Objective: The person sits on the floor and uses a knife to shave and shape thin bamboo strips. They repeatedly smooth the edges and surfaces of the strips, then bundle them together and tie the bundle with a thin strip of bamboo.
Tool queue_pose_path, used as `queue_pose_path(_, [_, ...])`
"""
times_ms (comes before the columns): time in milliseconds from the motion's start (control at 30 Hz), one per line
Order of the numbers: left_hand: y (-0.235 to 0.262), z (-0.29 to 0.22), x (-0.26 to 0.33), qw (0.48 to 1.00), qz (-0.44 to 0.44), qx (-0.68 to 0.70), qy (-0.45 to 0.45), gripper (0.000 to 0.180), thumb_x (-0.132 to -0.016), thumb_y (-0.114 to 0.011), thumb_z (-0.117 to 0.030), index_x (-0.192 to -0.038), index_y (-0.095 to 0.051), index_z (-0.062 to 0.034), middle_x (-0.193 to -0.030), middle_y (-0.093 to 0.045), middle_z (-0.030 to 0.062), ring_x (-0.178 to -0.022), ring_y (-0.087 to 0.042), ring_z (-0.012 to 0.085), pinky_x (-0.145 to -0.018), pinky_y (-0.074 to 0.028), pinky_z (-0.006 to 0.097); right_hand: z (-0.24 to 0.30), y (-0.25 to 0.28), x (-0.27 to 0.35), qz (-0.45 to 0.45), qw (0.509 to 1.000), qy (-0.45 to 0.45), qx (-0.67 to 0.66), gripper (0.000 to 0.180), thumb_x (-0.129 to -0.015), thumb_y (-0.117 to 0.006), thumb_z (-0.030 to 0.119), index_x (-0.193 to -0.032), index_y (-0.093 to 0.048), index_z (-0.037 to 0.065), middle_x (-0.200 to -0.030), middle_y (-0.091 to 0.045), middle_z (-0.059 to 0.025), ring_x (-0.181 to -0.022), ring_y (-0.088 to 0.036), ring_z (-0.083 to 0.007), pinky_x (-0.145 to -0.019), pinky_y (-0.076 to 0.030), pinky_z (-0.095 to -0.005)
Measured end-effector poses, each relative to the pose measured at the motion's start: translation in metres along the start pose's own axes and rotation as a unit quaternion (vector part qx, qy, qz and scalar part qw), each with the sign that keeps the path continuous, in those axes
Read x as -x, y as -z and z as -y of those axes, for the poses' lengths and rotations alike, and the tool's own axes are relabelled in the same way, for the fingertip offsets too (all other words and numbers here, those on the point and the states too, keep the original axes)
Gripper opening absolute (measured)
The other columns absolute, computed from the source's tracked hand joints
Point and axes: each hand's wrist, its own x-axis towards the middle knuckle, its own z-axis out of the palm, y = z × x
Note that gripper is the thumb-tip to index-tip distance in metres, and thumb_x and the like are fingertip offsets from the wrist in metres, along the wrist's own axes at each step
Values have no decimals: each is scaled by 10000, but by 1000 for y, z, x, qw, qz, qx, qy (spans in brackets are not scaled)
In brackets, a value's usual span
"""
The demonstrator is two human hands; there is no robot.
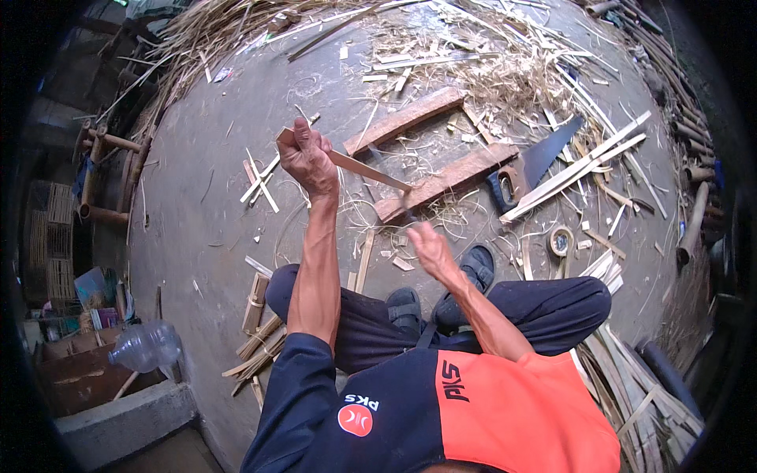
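Note:
My left hand [310, 160] is raised in a closed grip round one end of a flat bamboo strip [367, 169]. The strip slants down to the right, and its far end meets the nearer of two reddish wooden beams [453, 180]. Just below that end, my right hand [434, 251] is closed on what looks like a knife [405, 206]. Its blade is thin and smeared by motion, close to the strip's end; its handle is mostly hidden in the fingers. A second beam [406, 120] lies farther off, roughly parallel to the first.
A handsaw [552, 150] leans beside the near beam, with pale bamboo slats [579, 172] to its right. A tape roll [561, 242] lies nearer. Shavings [509, 75] cover the far floor. Bundled strips [260, 339] and a clear plastic jug [147, 347] are at left.

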Motion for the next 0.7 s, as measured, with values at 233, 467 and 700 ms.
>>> queue_pose_path(233, [12, 11, -17, 999, -22, 16, 29, 283, -841, -614, -240, -721, -393, -110, -552, -371, -36, -451, -363, 56, -390, -332, 211, -23, 5, -2, -8, 996, 61, 60, 381, -885, -433, 340, -990, -511, -18, -805, -565, -304, -816, -557, -449, -684, -437, -478])
queue_pose_path(467, [10, 11, -18, 999, -21, 21, 17, 307, -843, -605, -286, -722, -388, -106, -538, -355, -42, -444, -351, 50, -388, -337, 217, -83, 0, -1, -44, 991, 24, 124, 407, -886, -443, 354, -895, -497, -49, -759, -570, -298, -778, -559, -459, -670, -434, -473])
queue_pose_path(700, [22, 0, -8, 996, -83, -26, -17, 306, -858, -576, -316, -729, -418, -88, -525, -380, -36, -434, -380, 57, -396, -345, 212, -111, 19, 4, -18, 979, -29, 203, 411, -883, -452, 362, -877, -501, -47, -706, -574, -265, -703, -562, -454, -593, -416, -472])
